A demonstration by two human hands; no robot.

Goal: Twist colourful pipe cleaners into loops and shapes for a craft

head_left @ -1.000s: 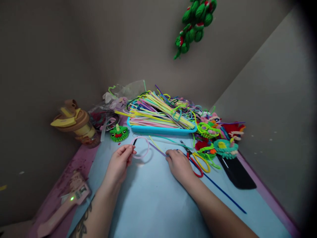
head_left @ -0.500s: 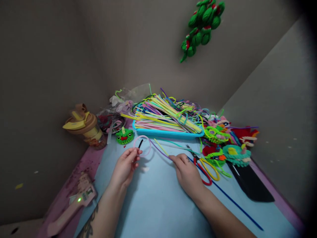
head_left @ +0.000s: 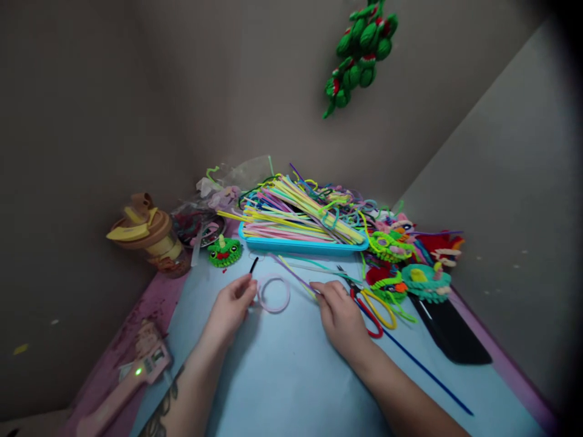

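Observation:
My left hand point(head_left: 230, 309) pinches the edge of a pale pink ring point(head_left: 274, 294) made of pipe cleaner, which lies low over the light blue table top point(head_left: 282, 370). A short black piece point(head_left: 253, 264) lies just beyond it. My right hand point(head_left: 339, 312) rests knuckles up on the table, its fingertips closed on a purple pipe cleaner point(head_left: 291, 273) that runs back toward the tray. Red-handled scissors point(head_left: 364, 303) lie against its right side.
A turquoise tray point(head_left: 300, 244) heaped with coloured pipe cleaners stands at the back. Finished fuzzy figures point(head_left: 410, 267) crowd the right, a green frog figure point(head_left: 224, 251) and a brown-yellow jar point(head_left: 148, 233) the left. A pink glue gun point(head_left: 122, 382) lies front left, a long blue pipe cleaner point(head_left: 423, 367) front right.
The pink ring has come down from upright to nearly flat near the table and shifted right. My right hand has stayed on the purple pipe cleaner. The camera has swayed slightly.

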